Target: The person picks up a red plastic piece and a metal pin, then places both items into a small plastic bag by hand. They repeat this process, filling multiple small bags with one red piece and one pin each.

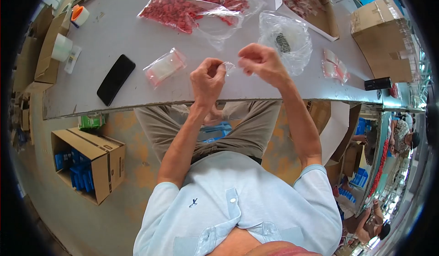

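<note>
My left hand (208, 78) is closed in a pinch on a small clear plastic bag (229, 66), raised over the near part of the table. Just to its right is my right hand (261, 63), with its fingers curled and slightly blurred; whether anything sits between them I cannot make out. Beyond my hands lies a large clear bag of small red pieces (183, 9). A clear bag with small dark metal pieces (283, 42) rests behind my right hand. Left of my left hand is a pack of small clear bags with red edges (165, 68).
A black phone (116, 79) lies at the left. An open box of small filled bags (299, 0) stands at the back right, near a cardboard carton (382, 39). More small packs (334, 66) lie on the right. A carton with blue packs (91, 162) sits on the floor.
</note>
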A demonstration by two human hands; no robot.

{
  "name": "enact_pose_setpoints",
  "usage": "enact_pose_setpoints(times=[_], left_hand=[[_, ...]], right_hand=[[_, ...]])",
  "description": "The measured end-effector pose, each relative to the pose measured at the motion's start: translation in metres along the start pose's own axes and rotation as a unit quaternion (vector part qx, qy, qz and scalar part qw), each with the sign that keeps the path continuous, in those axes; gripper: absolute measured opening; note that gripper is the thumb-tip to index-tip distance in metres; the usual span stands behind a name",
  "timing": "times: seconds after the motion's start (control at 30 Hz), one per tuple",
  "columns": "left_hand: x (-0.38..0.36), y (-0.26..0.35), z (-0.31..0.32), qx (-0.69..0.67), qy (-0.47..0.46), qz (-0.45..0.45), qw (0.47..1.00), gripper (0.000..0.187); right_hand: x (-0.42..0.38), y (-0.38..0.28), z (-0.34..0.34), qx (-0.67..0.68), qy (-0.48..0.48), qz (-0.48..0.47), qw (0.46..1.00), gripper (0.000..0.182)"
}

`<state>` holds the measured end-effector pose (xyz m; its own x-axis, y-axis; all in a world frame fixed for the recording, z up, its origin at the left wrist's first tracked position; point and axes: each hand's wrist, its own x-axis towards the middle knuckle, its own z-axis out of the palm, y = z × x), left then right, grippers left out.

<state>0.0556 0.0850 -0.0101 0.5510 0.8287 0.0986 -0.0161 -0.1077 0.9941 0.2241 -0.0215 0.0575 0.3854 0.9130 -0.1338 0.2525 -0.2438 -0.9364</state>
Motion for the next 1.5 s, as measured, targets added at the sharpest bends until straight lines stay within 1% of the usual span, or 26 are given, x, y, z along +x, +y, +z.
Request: enact_pose_setpoints(times=[0.07,0.13,0.17,0.23,0.27,0.33,0.37,0.5,0.57,0.6,0.67,0.8,0.87,0.9,0.97,1.0,1.07,1.1,1.17,1.23,1.27,1.3,1.33,1.4,1.43,1.5], left_hand=[[0.001,0.002,0.000,-0.019,0.005,-0.015,1.000,0.009],[0.001,0.002,0.000,-0.048,0.007,-0.025,0.999,0.009],[0.000,0.001,0.000,-0.049,0.005,-0.025,0.998,0.009],[0.002,0.001,0.000,-0.041,0.005,-0.021,0.999,0.009],[0.003,0.000,0.001,-0.042,0.005,-0.019,0.999,0.009],[0.002,-0.003,0.002,-0.040,0.011,-0.003,0.999,0.009],[0.002,-0.003,0.002,-0.039,0.010,-0.002,0.999,0.009],[-0.001,-0.006,0.000,-0.009,-0.009,-0.004,1.000,0.006],[0.001,-0.006,0.000,-0.009,-0.007,-0.003,1.000,0.006],[0.001,-0.007,0.001,-0.011,0.001,-0.002,1.000,0.007],[0.001,-0.007,0.002,-0.014,0.009,-0.001,1.000,0.007],[0.000,-0.005,0.003,-0.026,0.017,-0.005,1.000,0.008],[0.000,-0.007,0.003,-0.032,0.026,-0.008,0.999,0.008],[0.001,-0.009,0.002,-0.008,0.022,0.014,1.000,0.008],[0.000,-0.010,0.002,0.010,0.029,0.039,0.999,0.008],[-0.001,-0.009,0.002,0.017,0.037,0.036,0.998,0.008],[-0.003,-0.005,0.002,0.020,0.033,0.035,0.999,0.008],[-0.004,0.000,0.002,0.022,0.033,0.027,0.999,0.008],[-0.006,0.006,0.001,0.028,0.032,0.037,0.998,0.009],[-0.009,0.007,0.001,0.033,0.031,0.048,0.998,0.009],[-0.010,0.006,0.002,0.047,0.034,0.086,0.995,0.009],[-0.011,0.006,0.003,0.060,0.039,0.124,0.990,0.009],[-0.012,0.005,0.003,0.060,0.040,0.124,0.990,0.009],[-0.013,0.003,0.003,0.075,0.028,0.155,0.985,0.009],[-0.013,0.002,0.003,0.074,0.031,0.154,0.985,0.009],[-0.011,0.000,0.003,0.084,0.028,0.185,0.979,0.012]], right_hand=[[0.000,0.013,-0.039,0.028,0.123,-0.061,0.990,0.017],[0.003,0.025,-0.081,-0.160,0.237,-0.032,0.958,0.019],[0.004,0.032,-0.098,-0.160,0.238,-0.031,0.957,0.019],[0.012,0.043,-0.121,-0.392,0.211,-0.023,0.895,0.020],[0.016,0.050,-0.124,-0.393,0.213,-0.024,0.894,0.020],[0.024,0.063,-0.125,-0.415,0.143,-0.013,0.898,0.022],[0.030,0.073,-0.125,-0.459,0.150,-0.063,0.873,0.021],[0.035,0.075,-0.128,-0.402,0.143,-0.033,0.904,0.022],[0.029,0.065,-0.124,-0.373,0.179,-0.028,0.910,0.015],[0.027,0.067,-0.125,-0.375,0.176,-0.027,0.910,0.015],[0.023,0.073,-0.127,-0.362,0.208,-0.064,0.907,0.017],[0.018,0.077,-0.129,-0.375,0.238,-0.099,0.890,0.019],[0.017,0.077,-0.124,-0.278,0.285,-0.072,0.915,0.017],[0.017,0.070,-0.114,-0.272,0.276,-0.075,0.919,0.017],[0.008,0.044,-0.092,-0.182,0.286,-0.068,0.938,0.019],[0.003,0.034,-0.078,-0.177,0.278,-0.071,0.942,0.019],[-0.007,0.014,-0.043,-0.030,0.160,-0.052,0.985,0.033],[-0.013,0.006,-0.026,-0.027,0.157,-0.053,0.986,0.033],[-0.020,-0.006,0.005,0.111,0.022,0.028,0.993,0.047],[-0.017,-0.004,0.020,0.134,0.000,0.038,0.990,0.051],[-0.016,-0.003,0.025,0.155,-0.020,0.048,0.987,0.055],[-0.013,-0.002,0.029,0.156,-0.008,0.050,0.986,0.058],[-0.012,-0.001,0.030,0.155,-0.009,0.050,0.987,0.058],[-0.008,0.000,0.032,0.159,0.028,0.075,0.984,0.044],[-0.007,0.001,0.034,0.157,0.026,0.075,0.984,0.044],[-0.004,0.003,0.039,-0.028,0.075,0.052,0.995,0.026]])
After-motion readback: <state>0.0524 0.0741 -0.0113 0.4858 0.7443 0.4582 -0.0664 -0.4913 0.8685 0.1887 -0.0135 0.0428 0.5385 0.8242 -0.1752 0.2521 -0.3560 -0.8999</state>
